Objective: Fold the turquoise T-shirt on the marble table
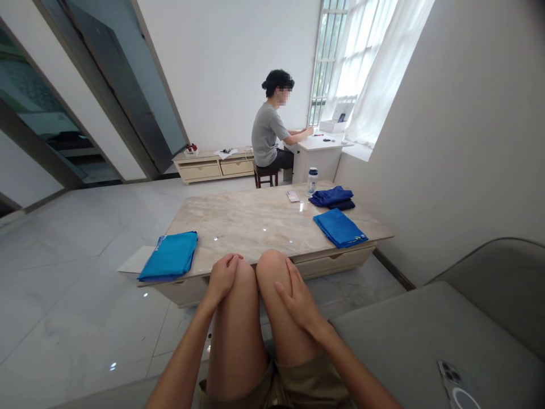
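Note:
My left hand rests over my left knee, its fingers lying across the top with nothing in them. On the outer side of my right knee lies my right hand, flat, thumb spread from the fingers and holding nothing. Beyond my knees stands a low marble-topped table. A folded bright blue cloth sits at its left end, nearest my left hand. Toward the right end is another folded blue cloth, with a dark blue folded cloth behind it. Neither hand touches the cloths.
A water bottle and a pale phone stand and lie on the table's far side. Another person sits at a white desk by the window. On the grey sofa to my right lies a phone.

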